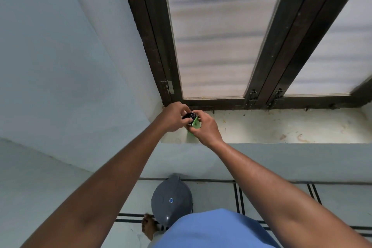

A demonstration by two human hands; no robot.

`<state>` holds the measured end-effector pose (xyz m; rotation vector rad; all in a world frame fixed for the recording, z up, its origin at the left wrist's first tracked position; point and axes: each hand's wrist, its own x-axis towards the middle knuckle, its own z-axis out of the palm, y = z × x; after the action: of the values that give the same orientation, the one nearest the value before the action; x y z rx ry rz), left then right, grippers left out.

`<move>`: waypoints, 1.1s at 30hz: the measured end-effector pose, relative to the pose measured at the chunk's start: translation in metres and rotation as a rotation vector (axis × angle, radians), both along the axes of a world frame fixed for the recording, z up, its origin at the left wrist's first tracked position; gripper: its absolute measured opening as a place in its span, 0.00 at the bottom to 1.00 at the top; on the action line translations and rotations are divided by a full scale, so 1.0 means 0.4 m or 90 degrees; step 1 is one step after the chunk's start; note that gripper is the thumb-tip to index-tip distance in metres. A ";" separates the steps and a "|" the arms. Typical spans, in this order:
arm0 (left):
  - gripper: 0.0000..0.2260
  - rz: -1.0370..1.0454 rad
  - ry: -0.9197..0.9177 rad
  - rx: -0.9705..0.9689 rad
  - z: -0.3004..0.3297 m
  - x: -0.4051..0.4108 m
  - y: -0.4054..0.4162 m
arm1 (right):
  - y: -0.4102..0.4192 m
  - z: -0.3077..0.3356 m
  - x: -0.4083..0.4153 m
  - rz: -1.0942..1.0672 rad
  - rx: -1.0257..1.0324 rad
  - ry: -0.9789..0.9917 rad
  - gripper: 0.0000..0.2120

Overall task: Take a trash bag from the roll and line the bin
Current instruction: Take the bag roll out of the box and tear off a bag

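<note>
A black roll of trash bags [189, 116] in a green wrapper [195, 124] is held over the left end of the window sill [281, 127]. My left hand [174, 117] pinches the black roll at its top. My right hand [205, 129] grips the green wrapper from the right. Both hands touch each other around the roll, and most of it is hidden by the fingers. A grey round bin [171, 199] with its lid shut stands on the floor below, against the wall under the sill.
A dark-framed window [261, 46] with frosted panes rises behind the sill. A pale wall [60, 66] closes in on the left. My bare foot [148, 225] rests left of the bin on the tiled floor [271, 197]. My blue shirt [211, 231] covers the bin's near edge.
</note>
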<state>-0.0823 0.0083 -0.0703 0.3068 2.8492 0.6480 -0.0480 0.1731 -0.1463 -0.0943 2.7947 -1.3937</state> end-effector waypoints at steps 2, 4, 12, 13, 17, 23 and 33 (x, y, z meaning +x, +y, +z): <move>0.18 -0.018 -0.028 -0.037 0.020 -0.012 0.002 | 0.002 0.000 -0.001 0.008 0.012 -0.001 0.28; 0.20 -0.024 -0.048 -0.080 0.041 -0.024 0.008 | 0.002 0.001 -0.003 0.009 0.013 -0.003 0.28; 0.11 -0.013 -0.108 -0.192 0.070 -0.045 0.062 | -0.013 0.000 -0.016 0.012 -0.008 -0.017 0.28; 0.13 -0.012 -0.108 -0.184 0.074 -0.045 0.063 | -0.010 -0.003 -0.019 0.014 -0.011 -0.026 0.27; 0.14 -0.003 -0.103 -0.151 0.102 -0.044 0.053 | -0.005 -0.014 -0.022 0.019 0.000 -0.064 0.26; 0.19 0.013 -0.042 -0.059 0.191 -0.070 0.008 | -0.016 -0.025 -0.040 -0.004 -0.021 -0.087 0.27; 0.15 0.045 -0.053 0.117 0.186 -0.044 -0.012 | -0.029 -0.024 -0.057 0.024 -0.014 -0.121 0.31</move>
<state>-0.0997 0.0034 0.0041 0.2019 2.7365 0.9167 -0.0708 0.1616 -0.1561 -0.0126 2.6108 -1.3474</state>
